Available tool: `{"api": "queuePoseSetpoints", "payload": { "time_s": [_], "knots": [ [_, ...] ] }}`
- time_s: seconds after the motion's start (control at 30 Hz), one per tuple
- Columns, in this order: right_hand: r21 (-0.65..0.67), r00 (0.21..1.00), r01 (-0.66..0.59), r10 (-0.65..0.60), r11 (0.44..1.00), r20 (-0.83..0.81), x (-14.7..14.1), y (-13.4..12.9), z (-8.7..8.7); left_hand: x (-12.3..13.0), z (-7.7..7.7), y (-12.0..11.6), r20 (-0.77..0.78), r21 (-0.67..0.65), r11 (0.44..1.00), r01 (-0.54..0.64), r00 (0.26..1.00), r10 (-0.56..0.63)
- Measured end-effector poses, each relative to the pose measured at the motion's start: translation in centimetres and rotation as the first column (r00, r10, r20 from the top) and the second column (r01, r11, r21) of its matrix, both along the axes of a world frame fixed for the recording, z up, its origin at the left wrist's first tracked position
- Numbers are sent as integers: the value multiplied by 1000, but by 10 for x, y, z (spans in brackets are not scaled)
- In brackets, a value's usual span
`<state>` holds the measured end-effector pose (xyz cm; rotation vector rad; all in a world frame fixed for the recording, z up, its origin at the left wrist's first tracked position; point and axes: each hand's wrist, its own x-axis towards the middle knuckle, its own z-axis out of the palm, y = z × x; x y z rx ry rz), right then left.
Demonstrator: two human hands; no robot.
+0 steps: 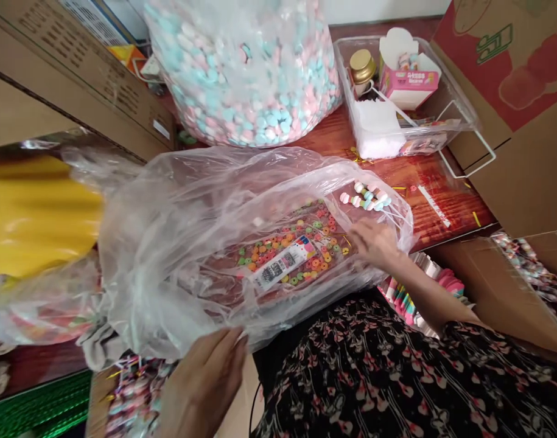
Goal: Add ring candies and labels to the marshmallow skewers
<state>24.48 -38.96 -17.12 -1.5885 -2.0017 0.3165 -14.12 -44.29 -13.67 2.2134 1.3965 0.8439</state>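
A large clear plastic bag lies spread over the dark red table. Within its folds are many small coloured candy rings and a white printed packet. My left hand is at the bag's near edge, its fingers closed on the thin plastic. Over the right end of the bag is my right hand, slightly blurred, fingers stretched out to the left and nothing seen in them. Just beyond it rest a few skewers of pink, white and blue candies.
A big bag of pastel candies stands at the back. A clear bin with a gold-lidded jar and a pink box sits at back right. Cardboard boxes flank the table; candy skewers fill a box below the near edge.
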Motion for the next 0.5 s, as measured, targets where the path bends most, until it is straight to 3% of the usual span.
{"api": "queuePoseSetpoints", "payload": {
  "time_s": [0.03,0.1,0.13,0.2,0.3,0.5],
  "knots": [
    [13,993,108,-108,994,39,14,4,1,23,-6,16,-78,19,999,32,997,-30],
    [24,917,340,-337,940,211,39,11,0,69,-16,47,-415,85,989,122,906,-76],
    [23,863,411,-397,911,313,49,15,-2,88,-20,60,-530,87,982,167,842,-97],
    [-4,792,448,-395,894,465,65,20,-8,114,-26,77,-653,50,981,187,749,-110],
    [-64,791,398,-307,915,529,78,25,-17,122,-35,84,-678,20,983,183,725,-122],
    [-19,824,365,-314,931,471,83,27,-25,100,-54,76,-507,121,987,106,862,-31]
  ]
}}
